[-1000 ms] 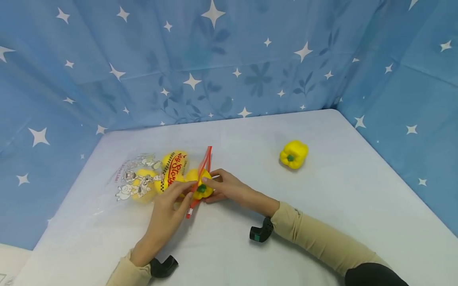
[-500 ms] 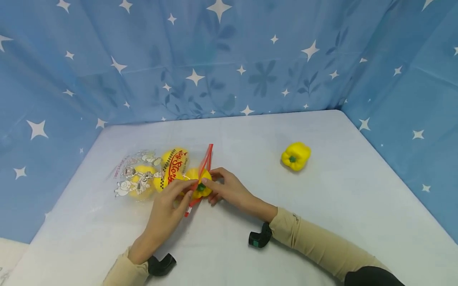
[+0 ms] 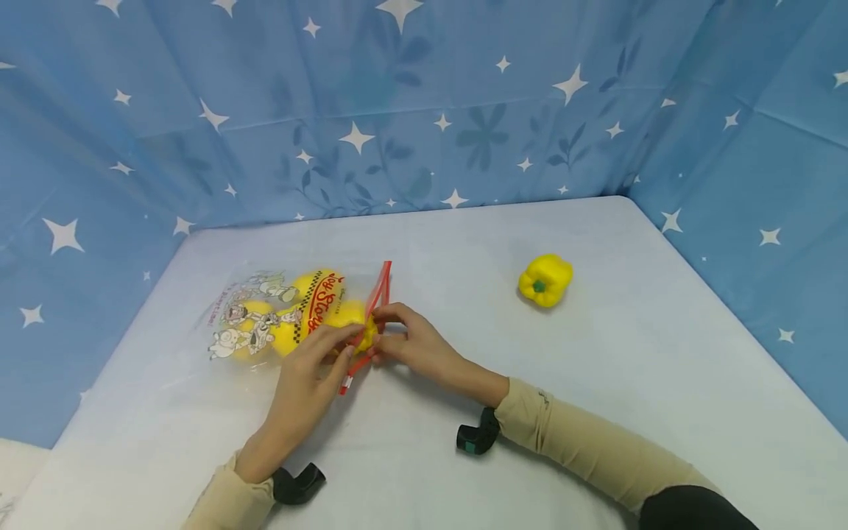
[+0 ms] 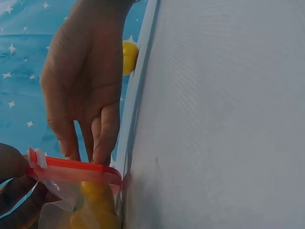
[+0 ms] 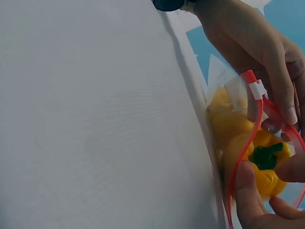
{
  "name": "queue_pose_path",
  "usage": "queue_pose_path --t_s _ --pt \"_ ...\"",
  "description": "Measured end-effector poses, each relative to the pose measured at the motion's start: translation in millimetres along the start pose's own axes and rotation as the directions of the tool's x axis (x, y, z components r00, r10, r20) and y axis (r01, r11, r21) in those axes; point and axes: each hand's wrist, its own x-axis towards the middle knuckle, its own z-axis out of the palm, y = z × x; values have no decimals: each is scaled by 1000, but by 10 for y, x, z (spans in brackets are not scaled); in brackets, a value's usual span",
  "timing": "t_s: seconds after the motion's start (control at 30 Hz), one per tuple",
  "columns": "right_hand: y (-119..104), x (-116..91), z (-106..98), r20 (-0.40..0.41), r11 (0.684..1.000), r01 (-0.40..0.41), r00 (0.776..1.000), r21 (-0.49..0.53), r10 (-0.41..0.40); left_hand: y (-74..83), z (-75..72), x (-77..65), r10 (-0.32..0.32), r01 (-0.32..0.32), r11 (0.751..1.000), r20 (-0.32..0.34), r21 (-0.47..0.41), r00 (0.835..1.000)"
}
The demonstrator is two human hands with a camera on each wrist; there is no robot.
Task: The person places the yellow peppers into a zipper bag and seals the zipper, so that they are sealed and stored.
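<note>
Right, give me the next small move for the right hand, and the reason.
I'd likely have the right hand nudge the yellow bell pepper a little deeper into the Toy Story slider bag. The pepper sits right at the open red-edged mouth, its green stem facing outward between the fingers, while the left hand pinches the rim.

Blue curtain (image 3: 424,96), white stars, dark leaf prints; white table (image 3: 629,331), rounded far corner.
</note>
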Motion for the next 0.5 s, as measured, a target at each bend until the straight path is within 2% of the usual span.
queue_pose_path --t_s 0.17,0.37,0.5 --pt "1 28 1 39 995 21 999 -95 -18 -2 10 -14 -19 19 999 7 -29 1000" --pt "-22 69 21 64 987 28 998 -157 -18 11 7 -17 -42 42 999 10 -12 999" --pt "-37 83 -3 68 958 78 996 -275 -62 25 -10 1 -49 49 999 2 13 999"
